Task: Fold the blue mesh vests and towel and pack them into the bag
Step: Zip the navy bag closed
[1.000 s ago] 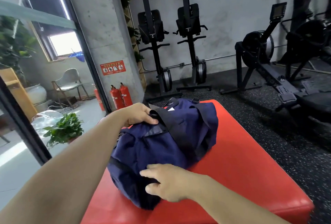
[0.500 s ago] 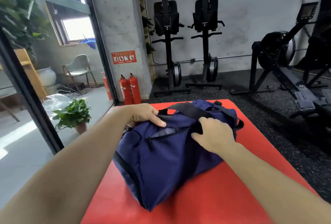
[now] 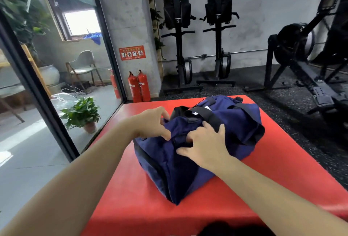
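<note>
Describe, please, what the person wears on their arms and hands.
Nothing shows. The left hand and right hand are bare, with no gloves. No sleeve, watch or band is in view on either arm up to the picture's edge.

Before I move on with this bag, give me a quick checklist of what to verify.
1. The bag sits fully on the red pad: ok.
2. The left grip pinches the bag's top fabric: ok.
3. The right grip pinches the fabric next to it: ok.
4. The vests and towel are inside: cannot tell, none in view.
5. The zip is closed: cannot tell, the hands cover it.
</note>
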